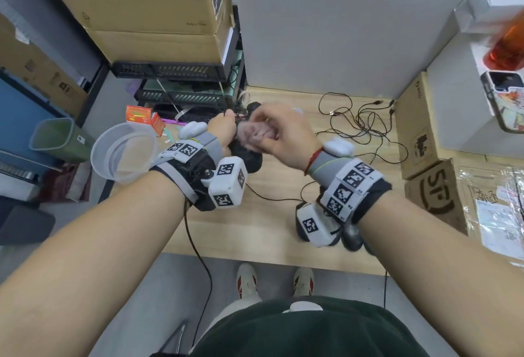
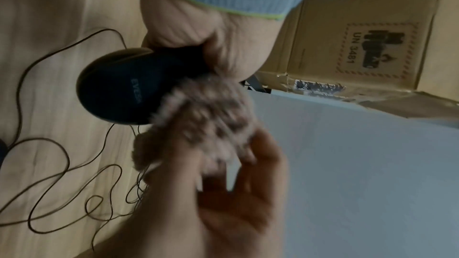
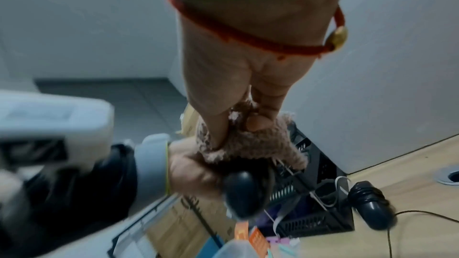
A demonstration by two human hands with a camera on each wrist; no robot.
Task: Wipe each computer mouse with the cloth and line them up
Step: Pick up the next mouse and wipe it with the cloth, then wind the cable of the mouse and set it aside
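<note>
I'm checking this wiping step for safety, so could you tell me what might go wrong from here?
1. The left hand holds the black mouse above the desk while the right hand rubs it with the cloth; a hard stroke could knock it loose.
2. Its cord joins the loose cables on the desk, so moving the mouse may drag or tangle them.
3. That tug could shift the second mouse lying by the black tray.

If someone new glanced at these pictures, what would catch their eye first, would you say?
Most likely the two hands meeting above the wooden desk: the left hand grips a black mouse while the right hand rubs it with a fluffy pinkish cloth. Next, the tangle of dark cables sprawled across the desk to the right, and another black mouse lying near the back wall.
</note>
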